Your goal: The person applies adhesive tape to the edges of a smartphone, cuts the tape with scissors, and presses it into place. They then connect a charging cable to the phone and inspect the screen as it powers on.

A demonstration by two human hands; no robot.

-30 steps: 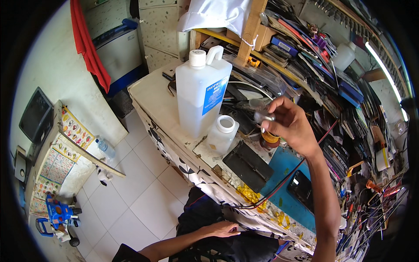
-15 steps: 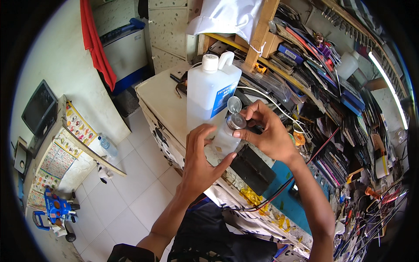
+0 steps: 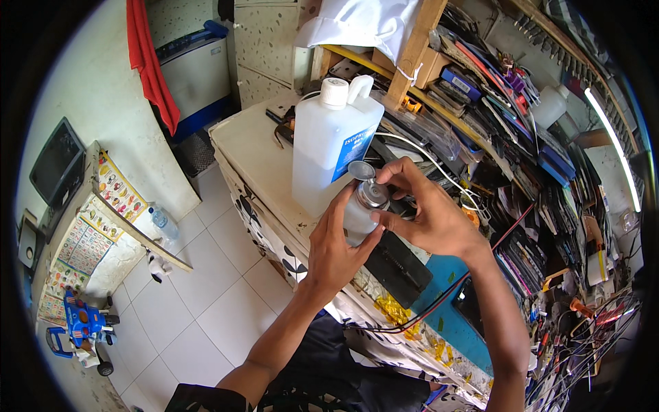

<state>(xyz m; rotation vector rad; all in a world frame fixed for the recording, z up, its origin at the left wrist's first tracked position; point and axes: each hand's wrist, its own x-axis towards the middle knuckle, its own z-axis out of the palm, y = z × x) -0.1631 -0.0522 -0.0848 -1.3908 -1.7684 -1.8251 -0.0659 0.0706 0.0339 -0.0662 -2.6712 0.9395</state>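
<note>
A small translucent dispenser bottle [image 3: 356,221] with a metal collar [image 3: 374,195] stands between my hands, its round flip lid [image 3: 361,170] raised. My left hand [image 3: 336,246] wraps the bottle's left side, the thumb across its front. My right hand [image 3: 439,218] pinches around the collar from the right, index finger behind and thumb in front. Just behind stands a large white jug [image 3: 322,147] with a white screw cap, a handle and a blue label, partly filled with liquid. The bottle's base is hidden by my left hand.
A black rectangular tray [image 3: 398,268] lies beside the bottle, near a blue mat [image 3: 446,312] with a phone [image 3: 469,305] on it. Red and black wires [image 3: 439,302] cross the mat. Piled electronic parts [image 3: 549,206] crowd the right side. Tiled floor [image 3: 213,288] lies left.
My left hand has closed in from the left and now grips the bottle. The right hand stays at the collar, and the raised lid sits slightly lower and further left.
</note>
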